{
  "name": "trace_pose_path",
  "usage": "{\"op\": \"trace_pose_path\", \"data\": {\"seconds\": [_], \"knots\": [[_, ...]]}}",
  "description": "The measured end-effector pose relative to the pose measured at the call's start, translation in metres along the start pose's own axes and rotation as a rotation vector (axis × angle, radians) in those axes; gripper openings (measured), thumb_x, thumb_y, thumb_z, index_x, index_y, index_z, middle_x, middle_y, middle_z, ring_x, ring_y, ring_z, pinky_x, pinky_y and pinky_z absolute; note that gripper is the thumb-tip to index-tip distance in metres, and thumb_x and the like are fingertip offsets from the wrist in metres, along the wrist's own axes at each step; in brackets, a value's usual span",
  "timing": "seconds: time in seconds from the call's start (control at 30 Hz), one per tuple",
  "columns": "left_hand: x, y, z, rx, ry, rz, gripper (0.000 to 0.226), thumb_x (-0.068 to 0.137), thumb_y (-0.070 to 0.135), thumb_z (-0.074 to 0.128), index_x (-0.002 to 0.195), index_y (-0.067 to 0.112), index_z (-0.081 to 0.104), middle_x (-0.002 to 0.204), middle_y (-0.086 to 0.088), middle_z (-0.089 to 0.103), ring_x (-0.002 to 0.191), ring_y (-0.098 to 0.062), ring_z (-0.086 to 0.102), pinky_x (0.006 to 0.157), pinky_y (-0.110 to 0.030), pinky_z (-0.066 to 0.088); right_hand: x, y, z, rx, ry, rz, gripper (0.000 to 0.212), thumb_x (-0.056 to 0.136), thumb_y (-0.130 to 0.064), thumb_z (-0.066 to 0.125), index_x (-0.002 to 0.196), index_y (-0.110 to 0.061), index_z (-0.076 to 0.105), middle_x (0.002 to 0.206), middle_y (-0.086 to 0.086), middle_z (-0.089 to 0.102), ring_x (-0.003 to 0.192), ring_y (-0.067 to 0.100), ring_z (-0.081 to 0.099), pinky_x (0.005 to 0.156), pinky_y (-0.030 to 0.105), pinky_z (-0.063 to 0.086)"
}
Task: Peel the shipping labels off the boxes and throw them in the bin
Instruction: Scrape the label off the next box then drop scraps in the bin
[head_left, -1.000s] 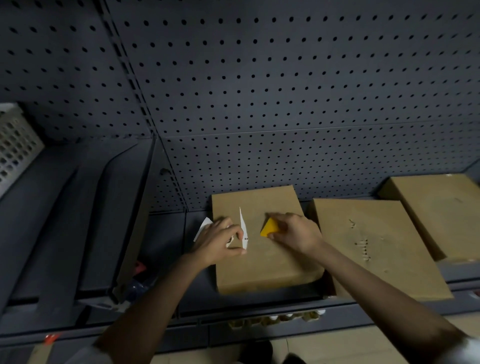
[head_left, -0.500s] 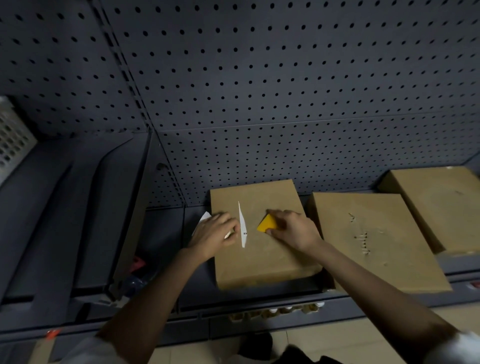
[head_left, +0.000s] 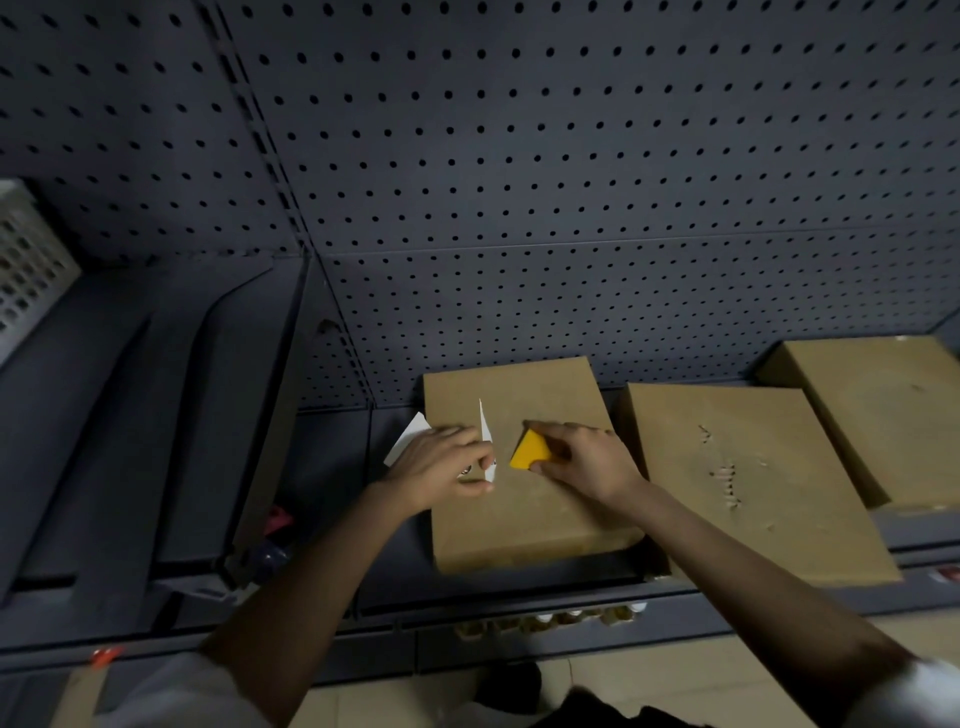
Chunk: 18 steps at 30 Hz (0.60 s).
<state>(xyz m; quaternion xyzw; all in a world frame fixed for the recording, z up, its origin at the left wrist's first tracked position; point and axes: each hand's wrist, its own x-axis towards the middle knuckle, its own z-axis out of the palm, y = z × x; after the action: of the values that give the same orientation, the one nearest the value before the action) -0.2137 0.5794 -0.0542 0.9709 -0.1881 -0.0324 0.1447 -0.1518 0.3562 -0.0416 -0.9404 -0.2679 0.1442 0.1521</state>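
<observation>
On the near box (head_left: 524, 509), the left hand (head_left: 441, 465) pinches the half-lifted label (head_left: 487, 441), which stands up off the cardboard; the right hand (head_left: 587, 460) grips a yellow scraper (head_left: 529, 452) beside it. The label looks thin and tearable, best held at its freed edge. Two more boxes (head_left: 748, 467) lie right, by the pegboard (head_left: 519, 182)

Left hand (head_left: 441, 462) pinches a white label (head_left: 487, 441), partly lifted off the left box (head_left: 524, 467) on the shelf (head_left: 779, 597). Right hand (head_left: 587, 457) holds a yellow scraper (head_left: 529, 451) w/ edge on the box top. Two more boxes (head_left: 753, 467) lie to the right.
</observation>
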Motion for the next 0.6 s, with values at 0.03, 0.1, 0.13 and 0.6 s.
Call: {"op": "trace_pose_path", "data": {"seconds": [0.03,0.1,0.13,0.6], "knots": [[-0.0001,0.0003,0.0014,-0.004,0.017,0.002,0.016,0.084,0.036,0.061,0.092,0.023,0.057,0.086,0.011,0.045,0.078,-0.005,0.041,0.065,-0.024,0.032,-0.0001,-0.0001,0.0003,0.004,0.003,0.001,0.062,0.084,-0.048,0.059,0.140,-0.039,0.033,0.128,0.000,0.059,0.111,0.022,0.058,0.092,0.040,0.047],[-0.0004,-0.0001,0.0022,-0.063,0.079,-0.038,0.005,0.087,0.024,0.058,0.090,0.020,0.058,0.087,0.007,0.052,0.078,-0.006,0.047,0.063,-0.025,0.035,-0.0003,-0.0001,0.0003,0.008,0.004,0.010,0.062,0.084,-0.048,0.059,0.140,-0.040,0.034,0.127,0.000,0.060,0.111,0.023,0.058,0.093,0.040,0.046],[-0.0007,-0.0002,0.0002,-0.120,0.104,-0.073,0.005,0.088,0.022,0.057,0.090,0.019,0.059,0.088,0.008,0.054,0.079,-0.005,0.047,0.064,-0.024,0.036,-0.0005,0.0002,0.0007,0.011,0.004,0.017,0.062,0.084,-0.048,0.060,0.140,-0.040,0.034,0.126,0.000,0.060,0.112,0.023,0.058,0.094,0.040,0.046],[-0.0002,0.0062,0.0040,-0.121,0.033,-0.052,0.004,0.089,0.022,0.058,0.086,0.019,0.058,0.089,0.014,0.038,0.083,-0.003,0.038,0.067,-0.024,0.029,0.0009,0.0008,0.0009,0.026,-0.036,0.071,0.062,0.082,-0.051,0.060,0.138,-0.040,0.037,0.124,0.000,0.063,0.112,0.022,0.059,0.090,0.038,0.049]]}}
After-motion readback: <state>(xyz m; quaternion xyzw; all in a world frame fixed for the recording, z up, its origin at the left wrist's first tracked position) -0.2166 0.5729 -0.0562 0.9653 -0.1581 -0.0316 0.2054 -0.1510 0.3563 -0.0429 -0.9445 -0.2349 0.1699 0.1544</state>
